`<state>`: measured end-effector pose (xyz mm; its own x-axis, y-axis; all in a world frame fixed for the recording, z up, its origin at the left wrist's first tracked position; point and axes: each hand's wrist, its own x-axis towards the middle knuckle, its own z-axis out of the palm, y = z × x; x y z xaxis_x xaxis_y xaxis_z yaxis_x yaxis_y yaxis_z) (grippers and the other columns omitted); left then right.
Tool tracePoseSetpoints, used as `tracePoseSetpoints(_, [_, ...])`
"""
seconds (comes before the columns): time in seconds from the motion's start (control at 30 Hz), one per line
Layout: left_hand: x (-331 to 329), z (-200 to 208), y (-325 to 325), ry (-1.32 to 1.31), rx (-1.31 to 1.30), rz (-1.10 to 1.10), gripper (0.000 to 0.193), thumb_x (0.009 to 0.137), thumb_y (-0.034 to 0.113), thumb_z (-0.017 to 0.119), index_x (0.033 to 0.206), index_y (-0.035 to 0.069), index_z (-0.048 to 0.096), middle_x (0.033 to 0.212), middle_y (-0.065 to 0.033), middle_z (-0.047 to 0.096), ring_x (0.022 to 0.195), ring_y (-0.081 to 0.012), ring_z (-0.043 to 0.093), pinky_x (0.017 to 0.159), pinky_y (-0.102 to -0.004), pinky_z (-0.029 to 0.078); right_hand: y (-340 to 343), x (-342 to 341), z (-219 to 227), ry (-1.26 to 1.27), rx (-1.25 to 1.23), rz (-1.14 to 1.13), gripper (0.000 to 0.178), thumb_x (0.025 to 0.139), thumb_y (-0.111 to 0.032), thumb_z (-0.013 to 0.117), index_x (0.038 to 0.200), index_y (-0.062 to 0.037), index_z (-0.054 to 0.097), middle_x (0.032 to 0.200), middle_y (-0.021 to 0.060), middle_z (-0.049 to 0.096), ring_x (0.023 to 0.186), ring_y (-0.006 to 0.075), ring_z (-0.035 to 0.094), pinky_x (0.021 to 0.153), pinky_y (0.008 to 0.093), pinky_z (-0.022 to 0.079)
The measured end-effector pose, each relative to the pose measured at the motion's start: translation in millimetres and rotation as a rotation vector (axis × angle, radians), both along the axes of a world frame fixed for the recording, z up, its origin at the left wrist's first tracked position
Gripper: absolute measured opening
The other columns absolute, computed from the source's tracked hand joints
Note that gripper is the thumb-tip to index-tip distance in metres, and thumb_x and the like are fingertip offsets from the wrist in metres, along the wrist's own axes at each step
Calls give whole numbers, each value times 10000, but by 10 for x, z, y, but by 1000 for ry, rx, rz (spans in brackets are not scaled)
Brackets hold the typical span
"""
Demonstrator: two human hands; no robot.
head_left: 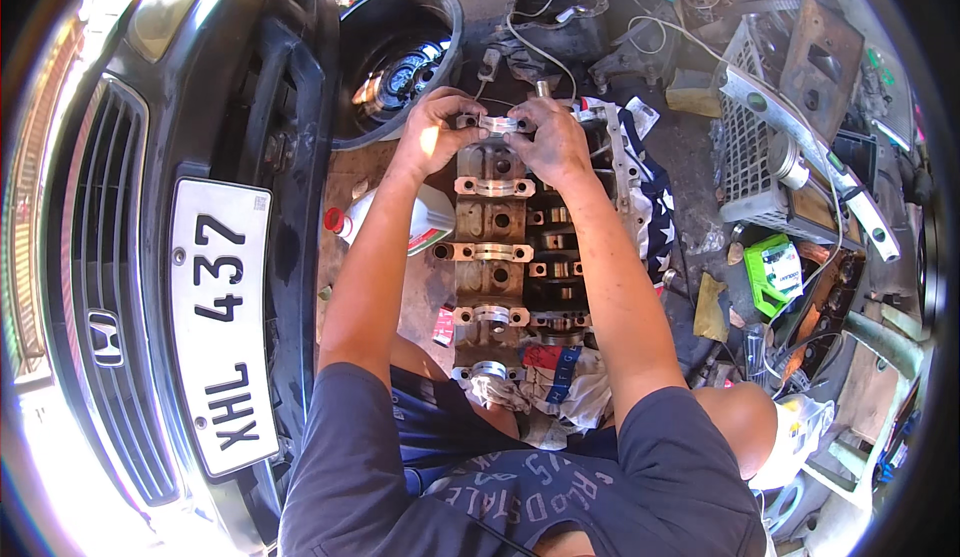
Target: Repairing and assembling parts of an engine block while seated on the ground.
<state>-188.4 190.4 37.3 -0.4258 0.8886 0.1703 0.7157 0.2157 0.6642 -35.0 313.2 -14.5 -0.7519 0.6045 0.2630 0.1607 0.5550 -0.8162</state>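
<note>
I had both bare hands at the far end of the engine block (502, 222), the left hand (437, 129) and the right hand (553, 142) pinching opposite ends of a pale metal cap (500, 125). The fingers on each side were drawn in close around it, though the knuckles hid part of the grip. The cap was over that far end, but I could not tell whether it touched the metal below or hung just clear. Four similar caps (488, 253) already lay crosswise in a row down the block's left half, so I judged the work well under way, with this one piece unsettled. Whether those four were fastened I could not make out, and the dark recesses (556, 257) along the block's right half told me little about what was left. A white bottle (430, 212) was left of the block, a black basin (425, 19) beyond its far left corner, and crumpled cloth (585, 382) at its near end.
</note>
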Motion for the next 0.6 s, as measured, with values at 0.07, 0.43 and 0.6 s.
tracePoseSetpoints(0.07, [4,18,-6,-8,-2,6,282,620,68,802,888,79,716,970,-62,638,940,-236,601,791,-329,482,-3,-3,-4,39,11,-4,277,718,-184,741,973,-91,686,985,90,637,929,292,623,838,371,494])
tracePoseSetpoints(0.43, [-125,125,-100,-448,-34,149,326,751,80,674,1072,30,655,937,-109,657,866,-159,613,800,-285,476,45,10,55,18,2,62,250,736,-171,720,967,-84,682,959,108,641,903,305,626,812,373,501])
tracePoseSetpoints(0.6, [-79,157,35,-108,-345,156,313,775,228,640,1019,37,683,954,-168,685,908,-268,650,825,-335,483,68,-2,0,49,1,67,259,737,-174,723,979,-86,694,952,114,645,901,306,628,814,371,501])
